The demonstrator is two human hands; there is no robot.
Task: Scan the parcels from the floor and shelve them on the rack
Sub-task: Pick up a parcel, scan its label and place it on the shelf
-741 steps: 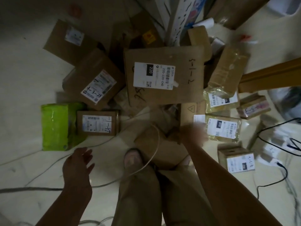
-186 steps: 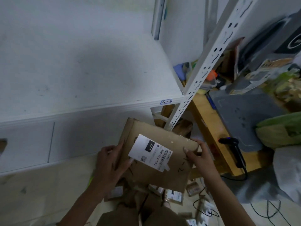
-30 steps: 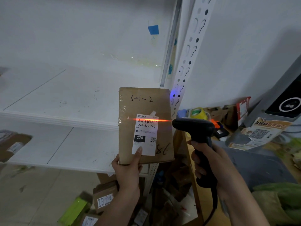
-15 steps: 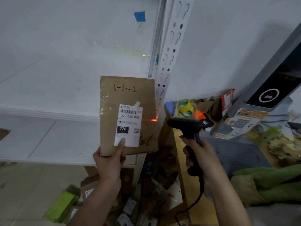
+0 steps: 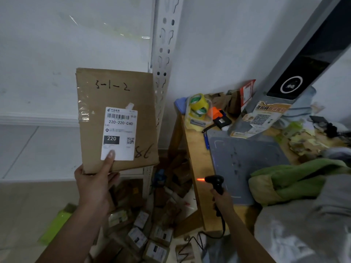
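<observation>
1. My left hand [image 5: 95, 185] holds the flat cardboard parcel [image 5: 115, 95] upright in front of the rack post [image 5: 163, 54]. The thumb presses on its white label [image 5: 119, 133], and the fingers are hidden behind the card.
2. My right hand [image 5: 221, 198] has its fingers curled round the barcode scanner [image 5: 215, 182] handle, low over the left edge of the wooden tabletop [image 5: 199, 149]. Its red glow faces left.
3. More parcels [image 5: 138, 238] lie on the floor below.

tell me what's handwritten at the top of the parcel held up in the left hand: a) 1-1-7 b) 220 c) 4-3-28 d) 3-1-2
d: the cardboard parcel gripped by the left hand has 3-1-2 written in marker near its top edge, above the white label.
</observation>
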